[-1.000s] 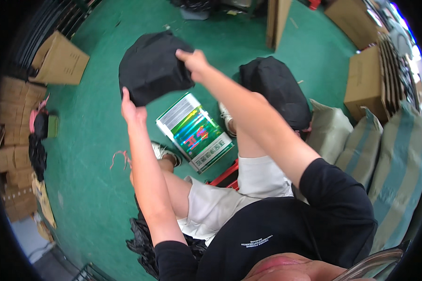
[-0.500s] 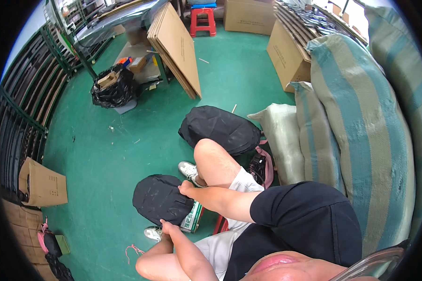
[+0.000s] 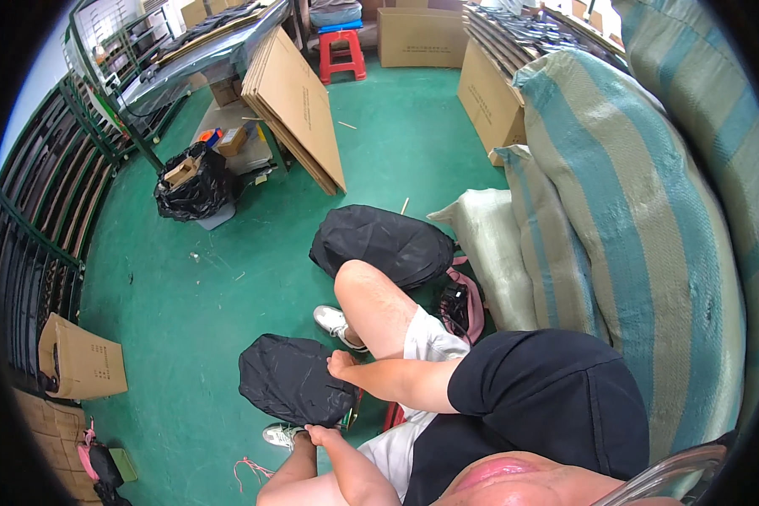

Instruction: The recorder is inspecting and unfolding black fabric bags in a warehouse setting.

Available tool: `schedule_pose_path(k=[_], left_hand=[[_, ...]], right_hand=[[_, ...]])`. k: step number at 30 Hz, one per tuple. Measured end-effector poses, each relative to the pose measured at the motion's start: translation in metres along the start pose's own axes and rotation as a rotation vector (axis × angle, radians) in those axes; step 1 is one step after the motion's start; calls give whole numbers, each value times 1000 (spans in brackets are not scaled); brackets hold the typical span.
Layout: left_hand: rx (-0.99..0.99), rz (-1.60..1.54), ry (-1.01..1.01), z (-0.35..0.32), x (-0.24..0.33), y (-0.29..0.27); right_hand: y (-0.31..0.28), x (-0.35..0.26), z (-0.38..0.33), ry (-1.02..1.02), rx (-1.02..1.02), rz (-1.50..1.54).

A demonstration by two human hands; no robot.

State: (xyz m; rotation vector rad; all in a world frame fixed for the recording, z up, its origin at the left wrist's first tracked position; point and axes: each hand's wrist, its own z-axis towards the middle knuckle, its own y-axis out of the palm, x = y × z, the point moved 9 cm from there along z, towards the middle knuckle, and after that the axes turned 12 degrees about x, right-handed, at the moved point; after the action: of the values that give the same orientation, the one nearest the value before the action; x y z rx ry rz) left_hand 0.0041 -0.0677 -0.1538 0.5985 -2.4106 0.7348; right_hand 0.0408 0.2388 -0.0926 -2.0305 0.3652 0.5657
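A black cloth bag or cover (image 3: 288,379) lies before my feet, its fabric bunched toward my hands. My right hand (image 3: 340,364) grips the edge nearest my right knee. At the opposite corner, by my left shoe, my left hand (image 3: 320,434) has its fingers closed on the same cloth. From under the near edge pokes a small part of a green and red box (image 3: 352,416); the rest is covered. Beyond my right knee rests a second, fuller black bag (image 3: 384,244), with a pink backpack-like piece with black straps (image 3: 460,308) beside it.
Tall striped woven sacks (image 3: 649,219) stand along the right. Leaning cardboard sheets (image 3: 299,110), a bin with a black liner (image 3: 196,181) and a red stool (image 3: 341,57) are farther off. An open carton (image 3: 93,358) and racks (image 3: 38,202) line the left. Pink cord (image 3: 251,472) lies on the floor.
The black cloth has come farther over the box, hiding most of its green and white side. Both hands keep hold of the edge. The whole view has shifted slightly.
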Motion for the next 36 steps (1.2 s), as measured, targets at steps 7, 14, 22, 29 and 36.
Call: schedule_pose_path(k=[7,14,22,29,36], left_hand=[[-86,56,-24,25,-10,13],[-152,84,-22,54,3,23],[-275,61,-15,9,31,50],[69,423,203,65,-1,25],[133,386,167,47,-30,15]], right_hand=[[-4,-31,-3,-122,-3,160],[21,-29,6,-146,-26,-68],[19,11,18,-86,-7,-73],[6,7,16,-7,57,-54],[18,5,25,-160,118,15]])
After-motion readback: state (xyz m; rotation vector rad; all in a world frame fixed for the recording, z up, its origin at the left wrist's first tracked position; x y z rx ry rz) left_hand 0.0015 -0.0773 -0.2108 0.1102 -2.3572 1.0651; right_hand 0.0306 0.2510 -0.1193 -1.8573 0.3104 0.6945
